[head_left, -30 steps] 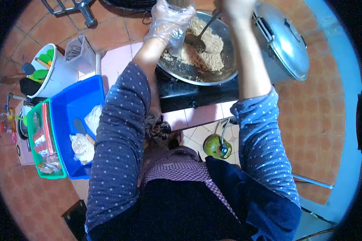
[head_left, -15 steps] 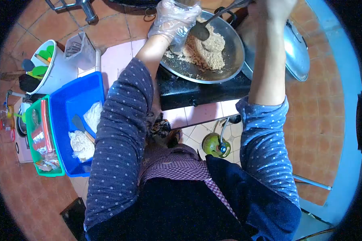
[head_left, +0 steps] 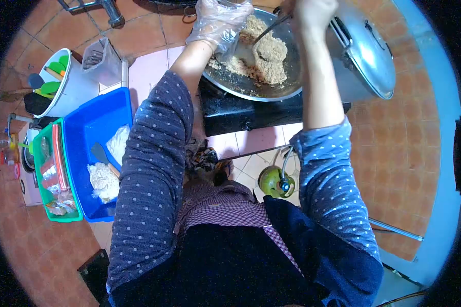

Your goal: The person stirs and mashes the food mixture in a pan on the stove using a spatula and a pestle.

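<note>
A wide metal wok [head_left: 256, 97] holds a mound of crumbly light-brown food [head_left: 271, 56]. My left hand [head_left: 217, 23], in clear plastic, is at the wok's left side. Its fingers close on what looks like a clear plastic bag [head_left: 229, 51], which hangs over the food; its contents are hard to make out. My right hand [head_left: 316, 13] grips the handle of a dark metal serving spoon [head_left: 272, 26] above the wok's right side. The spoon's head is down in the food. The wok sits on a black gas stove [head_left: 225, 115].
A big metal pot with a domed lid [head_left: 371, 61] stands right of the wok. To the left are a blue tray [head_left: 95, 115] with bags of white powder, a green tray [head_left: 77, 204] and a white utensil bucket [head_left: 84, 84]. Below the counter is a green gas cylinder [head_left: 269, 181].
My right hand has moved left and the spoon has gone from above the mound down into it. My left hand stays nearly in place.
</note>
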### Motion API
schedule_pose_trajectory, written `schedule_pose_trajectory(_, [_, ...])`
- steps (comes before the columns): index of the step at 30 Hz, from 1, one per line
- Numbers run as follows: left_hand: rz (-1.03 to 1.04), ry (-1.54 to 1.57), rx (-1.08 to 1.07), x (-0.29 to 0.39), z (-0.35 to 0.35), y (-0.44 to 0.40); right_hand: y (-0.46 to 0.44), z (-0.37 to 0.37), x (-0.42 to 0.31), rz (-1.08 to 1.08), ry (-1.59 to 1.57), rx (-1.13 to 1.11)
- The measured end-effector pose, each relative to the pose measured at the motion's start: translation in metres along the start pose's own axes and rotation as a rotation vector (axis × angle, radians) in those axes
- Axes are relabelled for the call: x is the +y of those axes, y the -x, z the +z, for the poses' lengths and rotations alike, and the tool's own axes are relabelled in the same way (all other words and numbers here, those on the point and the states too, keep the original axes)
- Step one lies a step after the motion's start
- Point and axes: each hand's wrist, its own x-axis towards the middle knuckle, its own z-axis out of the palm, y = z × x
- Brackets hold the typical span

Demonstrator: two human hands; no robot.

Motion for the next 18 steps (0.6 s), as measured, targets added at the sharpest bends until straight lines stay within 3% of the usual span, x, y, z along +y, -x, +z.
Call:
schedule_pose_trajectory(2, [-0.014, -0.001, 0.013, -0.003, 0.004, -0.002, 0.016, 0.009, -0.009, 0.188, -0.178, -0.15])
schedule_pose_trajectory(4, [0.014, -0.043, 0.039, -0.005, 0.006, 0.002, 0.012, 0.013, -0.017, 0.067, -0.066, -0.16])
schedule_pose_trajectory(6, [0.042, -0.093, 0.086, -0.008, 0.003, -0.001, 0.004, 0.003, -0.047, 0.171, -0.139, -0.176])
schedule_pose_trajectory(7, [0.024, 0.015, 0.052, -0.008, -0.001, 0.001, 0.004, 0.003, -0.064, 0.09, -0.12, -0.11])
schedule_pose_trajectory(8, [0.007, 0.128, 0.016, -0.007, -0.004, 0.001, 0.004, -0.012, -0.081, 0.134, -0.331, -0.309])
schedule_pose_trajectory(10, [-0.04, 0.12, -0.02, -0.006, -0.009, 0.001, 0.014, 0.006, -0.061, 0.008, -0.07, -0.031])
schedule_pose_trajectory(11, [-0.075, 0.138, -0.021, -0.008, -0.009, 0.002, 0.006, -0.001, -0.007, -0.087, -0.045, -0.151])
schedule_pose_trajectory(12, [-0.102, 0.157, -0.016, -0.007, -0.009, 0.0, 0.014, 0.007, -0.018, 0.066, -0.168, -0.18])
schedule_pose_trajectory(16, [0.007, 0.044, 0.042, -0.007, -0.004, -0.001, -0.001, 0.015, -0.039, 0.145, -0.122, -0.194])
schedule_pose_trajectory(18, [-0.013, -0.017, 0.076, -0.011, -0.001, -0.001, -0.007, 0.008, -0.071, 0.047, -0.157, -0.138])
